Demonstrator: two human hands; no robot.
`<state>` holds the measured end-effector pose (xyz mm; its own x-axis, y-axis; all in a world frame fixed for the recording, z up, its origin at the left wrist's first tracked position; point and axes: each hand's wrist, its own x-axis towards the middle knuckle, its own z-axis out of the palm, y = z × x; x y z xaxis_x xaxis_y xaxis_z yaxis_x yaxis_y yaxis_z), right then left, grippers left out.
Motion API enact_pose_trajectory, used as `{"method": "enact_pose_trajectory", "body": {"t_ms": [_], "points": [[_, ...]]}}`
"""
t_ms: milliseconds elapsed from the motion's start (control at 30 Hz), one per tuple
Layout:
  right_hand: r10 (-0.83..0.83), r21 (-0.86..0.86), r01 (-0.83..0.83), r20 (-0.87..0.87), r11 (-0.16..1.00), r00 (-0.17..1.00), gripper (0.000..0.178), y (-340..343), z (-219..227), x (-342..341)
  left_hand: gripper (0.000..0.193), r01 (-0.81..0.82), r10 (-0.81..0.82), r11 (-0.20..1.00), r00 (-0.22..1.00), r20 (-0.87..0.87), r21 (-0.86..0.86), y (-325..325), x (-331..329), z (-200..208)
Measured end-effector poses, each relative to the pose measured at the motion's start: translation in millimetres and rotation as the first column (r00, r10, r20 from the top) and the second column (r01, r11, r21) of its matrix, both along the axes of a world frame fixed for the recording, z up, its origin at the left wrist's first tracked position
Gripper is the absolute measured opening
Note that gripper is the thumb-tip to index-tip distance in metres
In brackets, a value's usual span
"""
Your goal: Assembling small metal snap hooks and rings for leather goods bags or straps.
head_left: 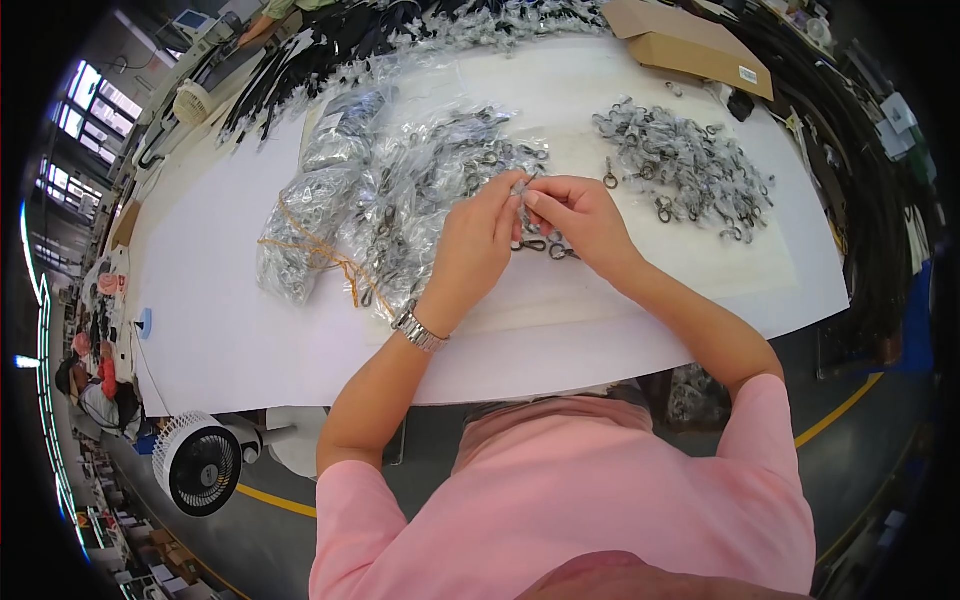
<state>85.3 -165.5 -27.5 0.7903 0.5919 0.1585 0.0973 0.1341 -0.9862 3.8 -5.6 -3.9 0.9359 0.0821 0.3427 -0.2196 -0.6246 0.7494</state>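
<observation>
At frame centre, the left hand (478,243) and right hand (578,222) meet fingertip to fingertip, both pinching a small bagged clasp (524,187) above the white table (220,300), between bagged stock (400,190) upper left and loose clasps (680,160) upper right.

Bare counter (215,300) lies left of the left hand (470,250) and along the near edge. Clear plastic bags of clips (380,200) block the far left. The loose clip pile (685,165) obstructs the right hand (580,220) on its right; a cardboard box (690,45) stands beyond.
</observation>
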Motion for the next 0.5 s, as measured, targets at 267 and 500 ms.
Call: {"method": "enact_pose_trajectory", "body": {"t_ms": [267, 500], "points": [[0.020, -0.063, -0.024, -0.059, 0.998, 0.998, 0.020, 1, 3, 3, 0.030, 0.041, -0.045, 0.998, 0.995, -0.092, -0.047, 11, 8, -3], [0.045, 0.020, -0.044, -0.083, 0.999, 0.996, 0.023, -8, 19, 4, 0.041, 0.167, -0.319, 0.831, 0.924, -0.209, -0.531, 22, 4, 14]]}}
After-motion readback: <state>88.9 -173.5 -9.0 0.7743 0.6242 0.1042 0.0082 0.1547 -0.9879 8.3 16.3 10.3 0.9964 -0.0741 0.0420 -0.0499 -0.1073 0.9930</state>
